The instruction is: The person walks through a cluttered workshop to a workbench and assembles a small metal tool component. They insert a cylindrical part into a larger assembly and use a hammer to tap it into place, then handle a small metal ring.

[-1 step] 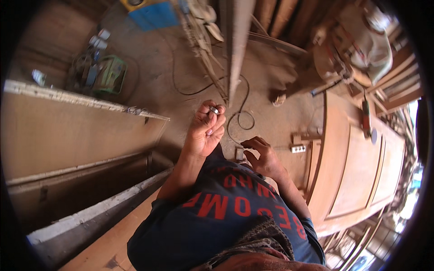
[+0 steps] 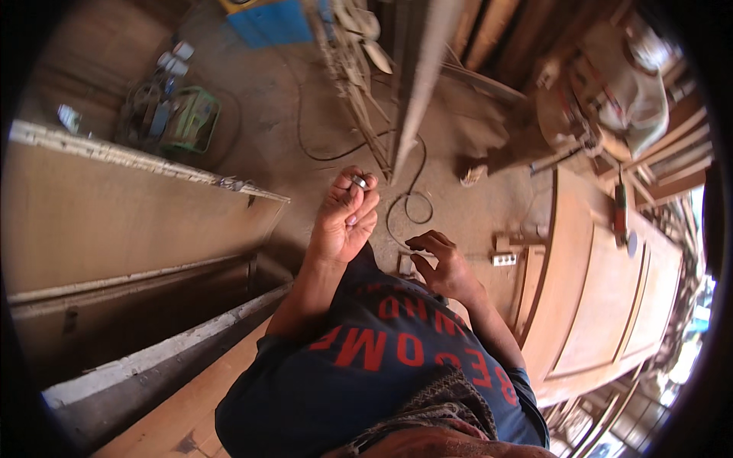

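My left hand point(image 2: 345, 217) is raised in front of my dark shirt, its fingers curled in a pinch. Between thumb and fingertips it grips a small shiny metal piece point(image 2: 359, 182), round like a ring; its exact kind is too small to make out. Lower and to the right, my right hand point(image 2: 447, 267) hangs near my waist with thumb and fingers apart, holding nothing I can see. Just left of its fingertips, a small grey block-like thing point(image 2: 407, 263) shows, partly hidden by my body.
A paneled wooden door point(image 2: 603, 298) lies at right, with a power tool point(image 2: 621, 214) on it. Behind it a person point(image 2: 603, 91) works. A power strip point(image 2: 504, 260) and a cable point(image 2: 416, 210) lie on the floor. A large open wooden case point(image 2: 137, 221) stands left; a green crate point(image 2: 197, 122) lies beyond.
The view has shifted slightly, so the surroundings sit a little differently in the picture. My left hand still grips the small metal piece, and my right hand keeps its pose.
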The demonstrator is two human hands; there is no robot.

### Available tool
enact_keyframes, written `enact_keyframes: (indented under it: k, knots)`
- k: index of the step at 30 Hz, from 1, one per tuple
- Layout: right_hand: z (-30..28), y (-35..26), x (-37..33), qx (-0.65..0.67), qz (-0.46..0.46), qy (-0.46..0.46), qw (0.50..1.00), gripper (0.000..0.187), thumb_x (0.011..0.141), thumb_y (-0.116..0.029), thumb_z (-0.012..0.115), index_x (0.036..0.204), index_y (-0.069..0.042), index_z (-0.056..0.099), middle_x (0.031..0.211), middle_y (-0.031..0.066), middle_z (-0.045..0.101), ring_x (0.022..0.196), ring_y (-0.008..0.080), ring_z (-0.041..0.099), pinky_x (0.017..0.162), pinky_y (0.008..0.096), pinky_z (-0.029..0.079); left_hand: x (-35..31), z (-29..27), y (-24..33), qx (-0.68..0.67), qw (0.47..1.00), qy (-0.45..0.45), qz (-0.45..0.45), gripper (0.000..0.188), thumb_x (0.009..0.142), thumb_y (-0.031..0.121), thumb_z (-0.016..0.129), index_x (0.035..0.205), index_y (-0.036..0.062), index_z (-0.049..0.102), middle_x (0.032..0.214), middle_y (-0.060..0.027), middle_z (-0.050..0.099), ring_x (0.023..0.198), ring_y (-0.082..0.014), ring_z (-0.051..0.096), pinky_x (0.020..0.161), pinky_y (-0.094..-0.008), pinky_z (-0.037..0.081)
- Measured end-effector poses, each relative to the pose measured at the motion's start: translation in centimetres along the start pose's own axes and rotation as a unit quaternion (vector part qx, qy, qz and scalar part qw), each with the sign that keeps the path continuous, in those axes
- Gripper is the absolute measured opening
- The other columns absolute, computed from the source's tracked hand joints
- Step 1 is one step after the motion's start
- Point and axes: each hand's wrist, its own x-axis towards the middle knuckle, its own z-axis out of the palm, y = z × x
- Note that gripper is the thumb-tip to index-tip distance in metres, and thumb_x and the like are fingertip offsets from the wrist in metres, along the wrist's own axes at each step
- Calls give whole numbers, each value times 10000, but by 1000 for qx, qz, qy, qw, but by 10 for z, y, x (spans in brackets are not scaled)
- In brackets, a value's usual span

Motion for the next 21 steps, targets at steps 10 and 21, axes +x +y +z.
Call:
enact_keyframes:
  k: [10, 21]
  knots:
    - [168, 43, 282, -9, -42, -43, 998, 269, 905, -12, 652, 1173, -15, 674, 1074, 137, 682, 972, 274, 687, 812, 366, 553, 41, -75, 217, 218, 908, 310, 178, 179, 962, 72, 695, 1134, 40, 659, 1073, -37, 683, 661, 12, 452, 515, -156, 311]
    - [273, -18, 658, -55, -212, 106, 970, 262, 878, -20, 639, 1136, 0, 677, 1060, 192, 682, 945, 338, 689, 831, 416, 550, 69, -108, 388, 107, 886, 350, 284, 188, 953, 56, 713, 1124, 74, 637, 988, -3, 672, 674, -22, 507, 539, -186, 348]
